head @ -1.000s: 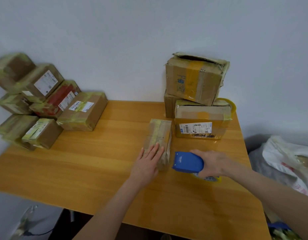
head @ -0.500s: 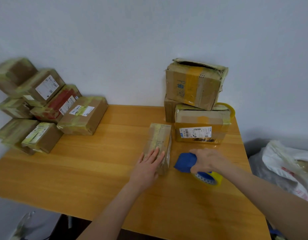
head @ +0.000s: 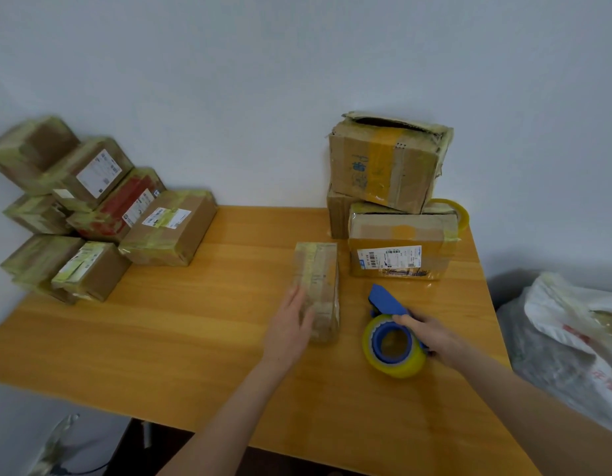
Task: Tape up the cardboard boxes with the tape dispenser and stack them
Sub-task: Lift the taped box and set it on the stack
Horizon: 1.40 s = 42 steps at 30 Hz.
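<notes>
A small taped cardboard box [head: 317, 280] lies lengthwise in the middle of the wooden table [head: 194, 331]. My left hand [head: 291, 324] rests on its near left end, fingers blurred. Just right of the box the blue tape dispenser [head: 390, 324] with its yellow tape roll sits on the table, and my right hand [head: 428, 333] grips it from the right. A pile of several taped boxes [head: 91, 214] leans against the wall at the back left. Three larger boxes [head: 394, 201] stand stacked at the back right.
A loose roll of yellow tape [head: 452, 209] sits behind the right stack. Off the table's right edge lie white and grey plastic bags [head: 566, 338]. The white wall runs along the table's far edge.
My right hand has brought the dispenser down from beside the box onto the table, turning it so the roll faces up. My left hand has slid to the box's left side.
</notes>
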{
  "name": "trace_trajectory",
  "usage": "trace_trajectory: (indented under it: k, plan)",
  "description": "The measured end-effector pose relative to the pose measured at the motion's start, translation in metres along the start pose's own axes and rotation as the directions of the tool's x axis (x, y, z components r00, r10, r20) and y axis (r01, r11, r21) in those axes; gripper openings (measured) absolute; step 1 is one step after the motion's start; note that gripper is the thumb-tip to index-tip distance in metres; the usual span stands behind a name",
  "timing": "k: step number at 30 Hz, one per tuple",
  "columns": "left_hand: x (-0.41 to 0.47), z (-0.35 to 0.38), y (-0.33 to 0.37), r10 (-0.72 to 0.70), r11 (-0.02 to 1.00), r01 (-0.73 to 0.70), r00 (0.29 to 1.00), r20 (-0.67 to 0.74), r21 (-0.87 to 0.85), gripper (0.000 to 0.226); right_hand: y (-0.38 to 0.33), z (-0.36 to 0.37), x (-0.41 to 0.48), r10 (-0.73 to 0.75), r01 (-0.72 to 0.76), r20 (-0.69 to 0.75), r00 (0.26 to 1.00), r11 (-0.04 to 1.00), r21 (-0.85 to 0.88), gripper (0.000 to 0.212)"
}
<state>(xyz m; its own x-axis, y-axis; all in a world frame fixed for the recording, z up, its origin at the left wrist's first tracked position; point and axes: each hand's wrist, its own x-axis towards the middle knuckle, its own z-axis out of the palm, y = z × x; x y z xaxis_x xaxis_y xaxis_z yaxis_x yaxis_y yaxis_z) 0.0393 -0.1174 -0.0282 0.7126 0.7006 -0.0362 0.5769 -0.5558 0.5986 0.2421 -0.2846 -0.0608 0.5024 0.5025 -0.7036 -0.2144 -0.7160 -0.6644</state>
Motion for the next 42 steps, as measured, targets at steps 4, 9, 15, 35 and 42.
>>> trace_trajectory:
  k: [4,9,15,35,42]
  plan:
    - [-0.001,-0.014,-0.019,-0.198,0.978,0.189,0.974,-0.114,-0.087,0.051,-0.011,-0.006,-0.01,-0.176,0.117,-0.099,0.979,0.893,-0.434,0.055]
    - [0.008,-0.003,-0.026,-0.27,0.96,0.26,0.958,-0.098,-0.104,0.044,-0.054,0.041,-0.032,-0.387,0.252,-0.099,0.917,0.752,-0.609,0.068]
    - [0.025,0.01,-0.013,-0.341,0.935,0.336,0.94,-0.028,-0.113,0.036,-0.071,0.101,-0.022,-0.382,0.319,-0.025,0.924,0.804,-0.502,0.057]
    - [0.017,0.005,-0.051,-0.054,0.998,0.056,0.996,0.07,-0.028,0.079,-0.06,0.106,-0.012,-0.496,0.267,-0.056,0.867,0.555,-0.788,0.092]
    - [0.015,-0.001,-0.055,-0.042,0.999,0.038,0.986,0.161,0.026,0.07,-0.056,0.102,-0.009,-0.492,0.336,-0.023,0.871,0.628,-0.702,0.095]
